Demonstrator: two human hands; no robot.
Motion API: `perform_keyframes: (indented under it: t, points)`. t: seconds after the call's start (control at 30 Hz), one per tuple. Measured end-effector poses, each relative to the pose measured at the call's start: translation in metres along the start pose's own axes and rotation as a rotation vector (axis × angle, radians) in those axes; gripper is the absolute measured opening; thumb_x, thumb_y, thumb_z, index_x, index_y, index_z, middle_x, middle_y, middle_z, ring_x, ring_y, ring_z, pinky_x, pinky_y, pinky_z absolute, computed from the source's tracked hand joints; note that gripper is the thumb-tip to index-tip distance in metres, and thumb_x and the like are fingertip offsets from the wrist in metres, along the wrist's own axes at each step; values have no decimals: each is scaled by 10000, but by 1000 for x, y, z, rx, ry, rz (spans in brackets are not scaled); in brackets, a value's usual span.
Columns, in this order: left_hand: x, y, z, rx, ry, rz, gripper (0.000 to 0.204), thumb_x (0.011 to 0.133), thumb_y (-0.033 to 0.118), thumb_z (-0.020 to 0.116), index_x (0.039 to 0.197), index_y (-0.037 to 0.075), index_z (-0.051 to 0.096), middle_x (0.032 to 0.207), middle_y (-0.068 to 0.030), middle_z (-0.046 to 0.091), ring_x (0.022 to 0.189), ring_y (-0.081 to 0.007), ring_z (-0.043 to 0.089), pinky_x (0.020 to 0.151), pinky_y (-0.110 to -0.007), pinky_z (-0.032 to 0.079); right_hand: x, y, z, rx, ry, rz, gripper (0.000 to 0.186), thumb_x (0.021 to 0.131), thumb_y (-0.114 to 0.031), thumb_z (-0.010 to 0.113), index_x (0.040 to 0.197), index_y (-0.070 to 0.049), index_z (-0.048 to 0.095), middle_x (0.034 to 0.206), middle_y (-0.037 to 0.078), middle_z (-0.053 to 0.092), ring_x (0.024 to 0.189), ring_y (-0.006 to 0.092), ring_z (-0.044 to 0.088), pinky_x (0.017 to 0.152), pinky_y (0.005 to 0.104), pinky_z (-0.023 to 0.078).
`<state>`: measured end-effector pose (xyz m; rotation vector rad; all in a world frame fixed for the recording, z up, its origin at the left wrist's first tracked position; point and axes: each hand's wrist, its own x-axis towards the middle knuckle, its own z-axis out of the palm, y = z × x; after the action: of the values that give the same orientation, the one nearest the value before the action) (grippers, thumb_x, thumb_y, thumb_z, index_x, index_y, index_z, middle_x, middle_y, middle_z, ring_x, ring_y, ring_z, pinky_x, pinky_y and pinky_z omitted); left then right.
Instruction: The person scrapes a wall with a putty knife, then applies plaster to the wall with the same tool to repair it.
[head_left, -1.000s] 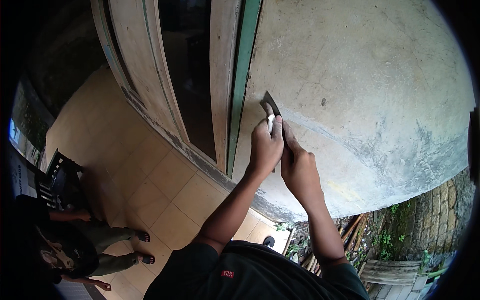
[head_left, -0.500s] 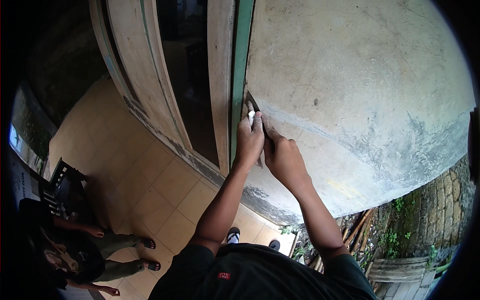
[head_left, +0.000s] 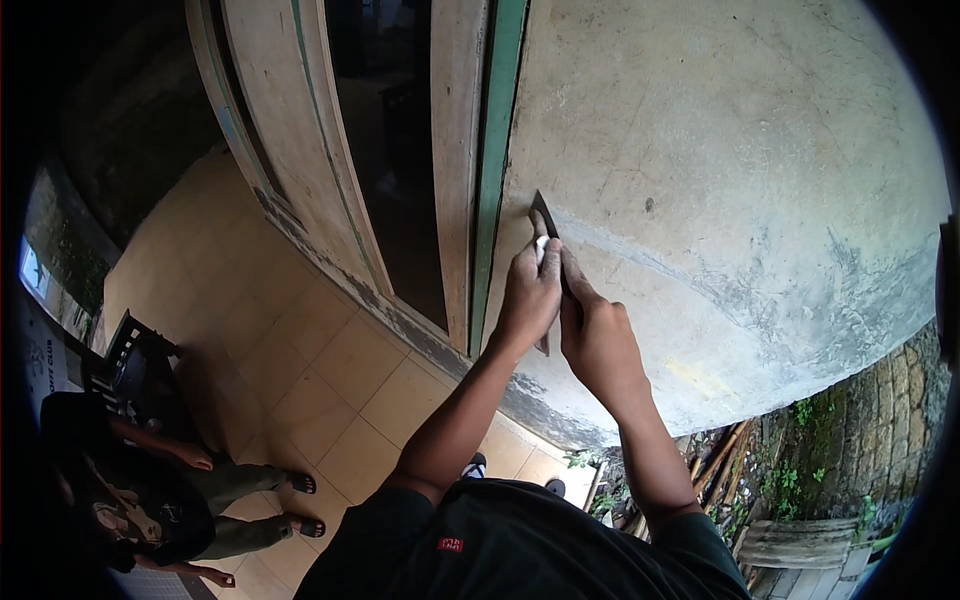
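Against the pale plastered wall (head_left: 690,110), my two hands meet beside the green frame strip. My right hand (head_left: 605,345) is closed round a flat, dark-bladed scraper (head_left: 543,208), its index finger stretched along the tool. The blade's pointed upper end shows above my fingers. My left hand (head_left: 532,295) is closed beside it, with a small white lump (head_left: 541,247), perhaps filler, at its thumb and fingertips. Below the left hand, a thin flat edge (head_left: 543,343) sticks out; whether it belongs to the same scraper is hidden. Pale dust coats the fingers.
A green frame strip (head_left: 499,150) and a weathered window frame (head_left: 455,180) border the wall on the left. Another person (head_left: 150,490) is at lower left on the tiled floor (head_left: 330,375), near a dark chair (head_left: 135,365). Sticks (head_left: 722,465) and a stone wall (head_left: 870,410) lie at lower right.
Both hands and the scraper have shifted right, away from the green strip, leaving a gap of bare wall. The view has also drifted slightly. Both grips look the same.
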<state>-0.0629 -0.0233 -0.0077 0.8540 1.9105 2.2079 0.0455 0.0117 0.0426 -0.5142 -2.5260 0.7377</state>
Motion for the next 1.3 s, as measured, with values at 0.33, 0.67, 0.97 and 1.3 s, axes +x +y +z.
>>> perform_keyframes:
  t: [0.33,0.67,0.97,1.3]
  points:
    - [-1,0,-5,43,-19,48,341,1011,234,418,937,-68,558,786,-223,602,771,-327,622,708,-403,451,8,-4,8,73,15,-2,471,880,-50,509,1350,-81,489,809,322,590,785,483,582,695,500,469]
    - [25,-7,-15,66,34,-60,365,1009,258,428,948,-69,579,726,-195,593,662,-261,577,660,-389,450,32,8,20,-60,-29,-38,478,889,-127,512,1365,-140,482,799,308,630,775,475,622,727,541,506]
    - [14,-9,-13,-7,-10,-95,340,1008,237,430,946,-68,569,742,-191,591,686,-268,583,680,-383,450,16,7,17,-73,4,-14,477,884,-112,512,1360,-121,483,746,300,622,735,467,625,683,539,504]
    - [-1,4,-12,-56,-64,-136,357,1009,246,430,891,-68,553,709,-175,576,660,-272,565,656,-384,442,8,-11,4,-30,-44,27,451,894,-50,505,1343,-92,501,811,318,594,780,463,605,664,500,473]
